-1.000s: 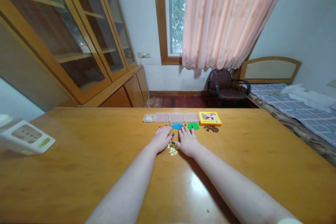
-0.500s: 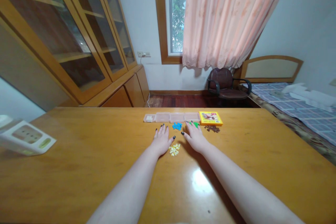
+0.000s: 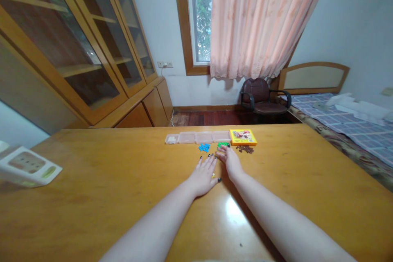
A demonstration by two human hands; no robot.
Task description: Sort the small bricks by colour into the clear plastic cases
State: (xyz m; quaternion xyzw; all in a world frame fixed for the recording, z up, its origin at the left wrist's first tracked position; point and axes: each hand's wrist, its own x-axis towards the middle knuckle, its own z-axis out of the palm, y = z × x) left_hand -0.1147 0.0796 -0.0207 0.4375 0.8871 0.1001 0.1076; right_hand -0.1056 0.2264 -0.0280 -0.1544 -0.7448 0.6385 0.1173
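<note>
My left hand lies over the pale yellow pieces, fingers spread; only a few of the pieces show between thumb and forefinger. Close by on the right is my right hand, turned on its side with fingers extended, just in front of the green pieces. A small pile of blue pieces lies beyond my left hand. To the right of the green ones is a heap of brown pieces. Behind the piles stands a row of shallow clear trays.
A yellow box lies at the right end of the trays. On the left of the wooden table is a white container. Beyond the table are a glass-door cabinet, an armchair and a bed.
My left hand has moved right and nearer, from beside the pale yellow pieces to over them. My right hand has turned onto its side. The view has shifted slightly.
</note>
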